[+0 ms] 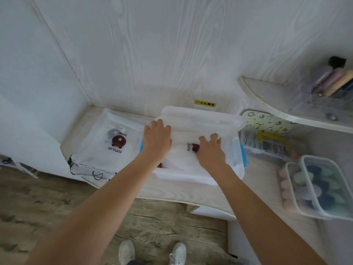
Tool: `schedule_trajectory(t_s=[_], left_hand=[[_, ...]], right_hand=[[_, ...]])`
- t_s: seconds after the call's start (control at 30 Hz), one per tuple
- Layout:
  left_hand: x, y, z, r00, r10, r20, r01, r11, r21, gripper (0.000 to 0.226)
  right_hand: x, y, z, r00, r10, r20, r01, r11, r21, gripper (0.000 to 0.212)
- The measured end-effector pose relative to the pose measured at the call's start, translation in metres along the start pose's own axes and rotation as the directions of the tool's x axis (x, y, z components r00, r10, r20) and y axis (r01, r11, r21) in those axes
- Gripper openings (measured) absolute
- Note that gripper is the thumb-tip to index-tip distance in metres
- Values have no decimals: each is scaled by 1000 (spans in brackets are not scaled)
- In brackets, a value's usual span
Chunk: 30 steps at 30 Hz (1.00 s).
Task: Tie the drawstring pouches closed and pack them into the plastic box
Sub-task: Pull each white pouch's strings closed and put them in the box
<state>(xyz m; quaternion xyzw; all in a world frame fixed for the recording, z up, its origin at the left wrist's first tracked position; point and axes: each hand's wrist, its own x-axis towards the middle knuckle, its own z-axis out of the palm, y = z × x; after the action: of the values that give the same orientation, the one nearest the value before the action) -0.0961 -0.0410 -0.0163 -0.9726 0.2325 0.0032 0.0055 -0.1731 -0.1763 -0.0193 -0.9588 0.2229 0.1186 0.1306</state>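
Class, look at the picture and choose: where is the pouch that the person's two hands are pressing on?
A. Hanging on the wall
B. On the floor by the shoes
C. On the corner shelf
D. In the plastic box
D: both the left hand and the right hand press the white pouch down inside the plastic box on the counter.

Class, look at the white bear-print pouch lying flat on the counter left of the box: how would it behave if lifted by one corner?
The bear-print pouch would probably droop, since it lies flat and thin like cloth. It looks light. Its black drawstring already hangs over the counter edge, so it may dangle.
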Motion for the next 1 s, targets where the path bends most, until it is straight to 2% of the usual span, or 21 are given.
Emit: schedule_trajectory(t_s=[0.1,0.17,0.27,0.33,0.4,0.47,0.53,0.6,0.67,0.73,0.83,0.9,1.0], left_hand=[[-10,-33,-14,974,-84,-209,25,962,-271,29],[-17,-66,-18,944,-192,-267,91,932,-350,27],[-29,-120,-11,934,-312,-173,230,897,-377,27],[-34,-157,1,946,-313,-90,265,901,-343,28],[-37,-191,17,964,-266,15,256,909,-329,28],[-40,-217,33,974,-161,161,212,901,-379,32],[-45,-233,45,957,-11,290,134,904,-406,36],[-51,-247,56,909,104,403,77,909,-409,43],[-55,-256,61,857,158,490,59,915,-398,60],[-60,-263,61,827,187,530,78,896,-438,77],[-66,-273,60,850,219,479,74,851,-520,86],[-67,-277,64,914,202,351,36,823,-567,67],[-63,-279,65,990,-15,141,117,641,-758,33]], right_hand=[[-8,-41,-10,991,-129,-20,130,978,163,47],[-11,-74,-10,970,-231,-70,241,939,246,47],[-20,-128,-3,926,-337,-172,377,853,361,44],[-24,-162,8,890,-393,-232,454,817,355,43],[-26,-192,27,871,-442,-213,490,805,335,40],[-24,-213,50,882,-456,-114,469,831,300,38],[-19,-222,72,894,-442,66,421,882,211,49],[-16,-228,93,880,-384,279,364,923,120,67],[-16,-229,105,870,-317,377,316,946,67,69],[-15,-228,111,897,-284,340,276,959,73,47],[-12,-224,112,964,-219,154,196,969,150,28],[-10,-220,111,984,-176,24,159,933,322,20],[-12,-222,104,991,-82,-106,128,800,586,12]])
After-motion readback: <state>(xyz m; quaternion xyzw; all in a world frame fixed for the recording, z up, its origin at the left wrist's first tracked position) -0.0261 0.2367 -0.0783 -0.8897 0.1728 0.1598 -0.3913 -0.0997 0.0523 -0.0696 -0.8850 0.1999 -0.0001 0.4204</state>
